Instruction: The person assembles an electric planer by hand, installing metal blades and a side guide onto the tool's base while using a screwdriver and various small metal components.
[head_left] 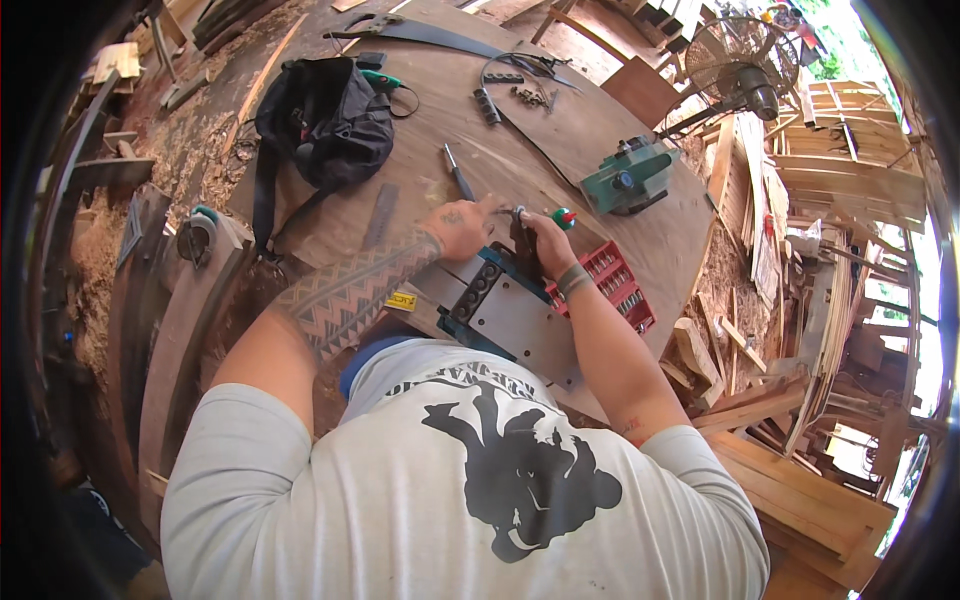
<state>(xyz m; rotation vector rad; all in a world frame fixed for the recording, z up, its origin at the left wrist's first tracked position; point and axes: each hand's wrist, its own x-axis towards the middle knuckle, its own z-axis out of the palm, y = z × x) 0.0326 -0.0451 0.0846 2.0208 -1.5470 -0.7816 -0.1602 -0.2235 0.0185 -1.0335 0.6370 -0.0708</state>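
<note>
An upturned power planer (520, 325) with a teal body and grey metal sole lies close in front of me, its dark cutter drum (472, 295) showing. Above its far side, my right hand (549, 248) is closed around a dark brown piece (522, 240) with a small shiny round part at its top. My left hand (463, 228) meets it from the left, fingers bent together at that top end; what they pinch is too small to make out. A screwdriver (458, 172) lies beyond my left hand. Just past my right hand is a green and red object (563, 218).
An open red bit case (622, 290) lies right of the planer. A second teal planer (630, 178) stands farther off. On the wooden table (430, 120) are a black backpack (330, 125), a handsaw (430, 35) and a metal ruler (381, 214). A fan (745, 75) stands back right.
</note>
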